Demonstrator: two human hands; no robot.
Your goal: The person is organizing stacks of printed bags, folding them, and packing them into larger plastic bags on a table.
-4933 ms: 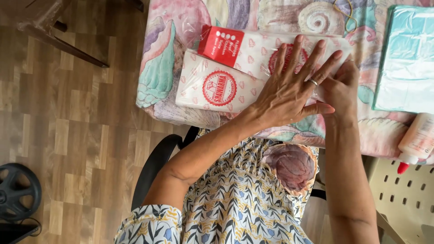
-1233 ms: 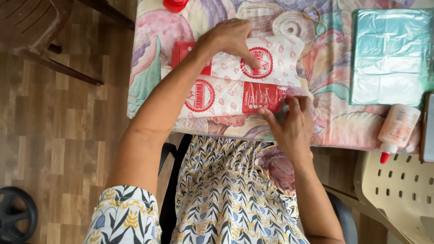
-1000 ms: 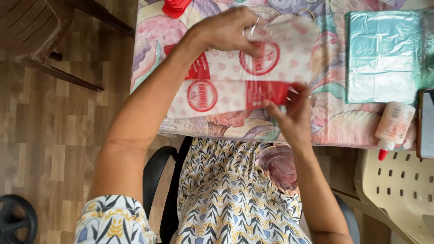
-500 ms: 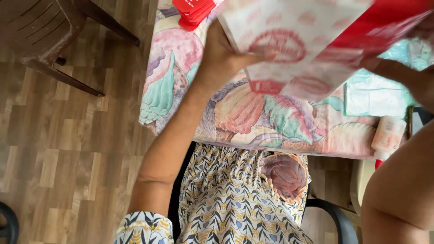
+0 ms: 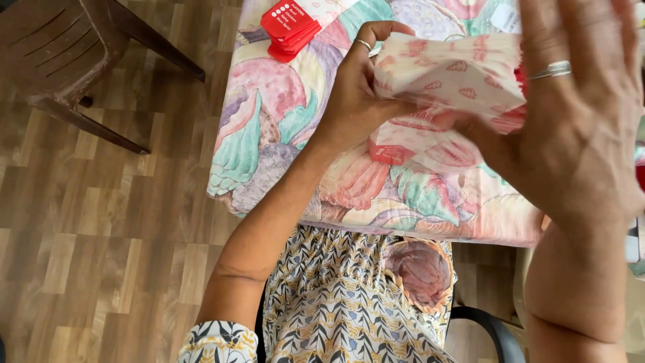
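Paper bag [image 5: 450, 74]: white/cream, printed with small red shapes and larger red patches, lifted off the tabletop [image 5: 282, 134] and held up close to the camera, between both hands. It looks folded or creased along its lower part, and motion blur hides finer detail.

Left hand [image 5: 359, 87]: clenched on the bag's left edge, fingers curled over the top, thumb side pressed into the paper. Ring visible on one finger.

Right hand [image 5: 571, 114]: spread flat, back toward the camera, fingers extended over the bag's right side. It covers that end of the bag, so I cannot tell whether it grips the paper or just presses on it (palm side is hidden). Ring on one finger here too.

Second piece of the same printed paper [image 5: 403, 144] sits lower, just under the held bag, with a red corner patch; contact with the tabletop is unclear.

Red cards [image 5: 290, 27]: small stack of rounded red rectangles with white print, near the tabletop's far left corner, well apart from the bag.

Tabletop is covered by a cloth with big pastel shell patterns in pink, teal and peach.

Brown chair [image 5: 74, 54] stands on the wood floor [image 5: 101, 235], left of the tabletop.
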